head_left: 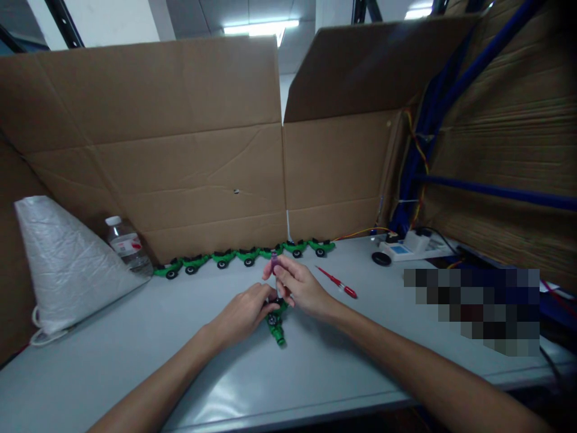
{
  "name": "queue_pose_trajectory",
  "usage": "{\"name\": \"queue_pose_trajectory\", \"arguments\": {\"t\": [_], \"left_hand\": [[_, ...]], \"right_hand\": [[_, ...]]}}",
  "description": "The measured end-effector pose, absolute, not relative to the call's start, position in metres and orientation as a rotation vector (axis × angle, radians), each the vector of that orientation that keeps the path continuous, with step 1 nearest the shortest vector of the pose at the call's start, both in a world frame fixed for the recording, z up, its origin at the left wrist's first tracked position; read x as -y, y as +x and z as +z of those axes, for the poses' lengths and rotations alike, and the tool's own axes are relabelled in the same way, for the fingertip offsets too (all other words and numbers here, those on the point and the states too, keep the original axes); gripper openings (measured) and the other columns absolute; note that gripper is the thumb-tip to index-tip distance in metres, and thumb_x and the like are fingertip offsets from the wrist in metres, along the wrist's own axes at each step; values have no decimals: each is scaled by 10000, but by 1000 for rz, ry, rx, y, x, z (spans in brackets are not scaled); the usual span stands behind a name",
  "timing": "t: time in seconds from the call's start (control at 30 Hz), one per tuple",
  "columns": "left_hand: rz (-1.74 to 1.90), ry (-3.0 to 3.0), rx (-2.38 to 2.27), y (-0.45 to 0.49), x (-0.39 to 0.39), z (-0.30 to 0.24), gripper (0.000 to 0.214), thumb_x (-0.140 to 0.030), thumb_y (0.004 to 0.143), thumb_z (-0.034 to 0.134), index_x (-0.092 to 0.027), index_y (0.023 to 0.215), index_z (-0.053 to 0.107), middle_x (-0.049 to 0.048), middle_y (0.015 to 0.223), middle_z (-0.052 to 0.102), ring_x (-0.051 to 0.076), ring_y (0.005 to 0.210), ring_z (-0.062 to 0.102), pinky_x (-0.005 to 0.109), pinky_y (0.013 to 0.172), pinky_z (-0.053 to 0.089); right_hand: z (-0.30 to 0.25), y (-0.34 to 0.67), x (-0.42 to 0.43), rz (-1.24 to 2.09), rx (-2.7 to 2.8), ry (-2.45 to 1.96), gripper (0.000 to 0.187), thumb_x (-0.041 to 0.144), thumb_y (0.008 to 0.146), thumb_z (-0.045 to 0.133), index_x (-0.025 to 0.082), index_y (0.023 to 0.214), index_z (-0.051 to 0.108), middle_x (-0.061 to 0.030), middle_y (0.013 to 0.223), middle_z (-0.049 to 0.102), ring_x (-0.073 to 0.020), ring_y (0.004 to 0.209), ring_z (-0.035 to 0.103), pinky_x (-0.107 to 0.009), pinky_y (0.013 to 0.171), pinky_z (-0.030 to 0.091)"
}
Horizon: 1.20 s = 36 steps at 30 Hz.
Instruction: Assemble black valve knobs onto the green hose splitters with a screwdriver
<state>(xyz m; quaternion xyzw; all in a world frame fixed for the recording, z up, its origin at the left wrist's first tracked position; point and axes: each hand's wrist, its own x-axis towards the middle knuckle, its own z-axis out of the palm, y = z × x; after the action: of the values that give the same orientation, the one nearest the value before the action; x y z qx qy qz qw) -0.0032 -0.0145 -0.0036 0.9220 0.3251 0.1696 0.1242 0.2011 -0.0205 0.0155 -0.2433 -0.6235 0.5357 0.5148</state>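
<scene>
My left hand (246, 314) is closed on a green toy vehicle (277, 334) with dark wheels, steadying it on the grey table near the middle. Above it my right hand (303, 285) pinches the purple handle of a small screwdriver (274, 262), held upright. Its shaft points down at the toy; the tip is hidden by my fingers. To the right of my right hand lies a red screwdriver (337, 282).
Several green toy vehicles (247, 257) stand in a row along the cardboard wall (202, 180). At the left are a white plastic bag (72, 270) and a water bottle (128, 245). A power strip (419, 245) with cables sits at the right, near a blue metal frame (408, 174).
</scene>
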Motion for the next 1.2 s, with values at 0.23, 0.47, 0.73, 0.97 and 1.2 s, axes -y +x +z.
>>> {"name": "queue_pose_trajectory", "arguments": {"t": [0.23,0.47,0.73,0.97,1.2], "left_hand": [[537,2737,-985,-3,13,-8,181,-374,1081,510,-204,1115,563,89,1079,686,254,987,681,376,888,537],[521,2776,-983,-3,12,-9,191,-384,1097,466,-212,1084,547,82,1070,676,241,957,668,365,863,528],[527,2717,-998,-3,13,-8,185,-380,1092,475,-213,1141,538,84,1075,681,246,962,674,379,883,546],[654,2653,-908,-3,10,-11,260,-359,1078,509,-215,1293,529,126,1232,641,261,1130,624,416,1018,533],[692,2641,-872,-1,12,-7,183,-325,1090,484,-198,1143,606,115,1211,632,249,1136,610,384,1027,515]], "right_hand": [[15,199,19,1314,1433,-562,461,604,888,746,244,1007,485,73,755,576,-50,426,384,-162,350,285],[16,200,21,1298,1504,-597,421,629,981,588,212,1035,598,31,806,568,-68,474,435,-186,372,347],[11,198,15,1265,1456,-549,455,582,878,770,236,976,490,71,734,550,-80,529,445,-190,467,329],[10,199,15,1349,1472,-581,457,674,948,614,224,1009,556,67,675,516,-89,476,404,-200,418,289],[10,197,17,1322,1487,-574,440,593,890,749,221,1006,545,47,749,588,-75,500,424,-190,425,292]]}}
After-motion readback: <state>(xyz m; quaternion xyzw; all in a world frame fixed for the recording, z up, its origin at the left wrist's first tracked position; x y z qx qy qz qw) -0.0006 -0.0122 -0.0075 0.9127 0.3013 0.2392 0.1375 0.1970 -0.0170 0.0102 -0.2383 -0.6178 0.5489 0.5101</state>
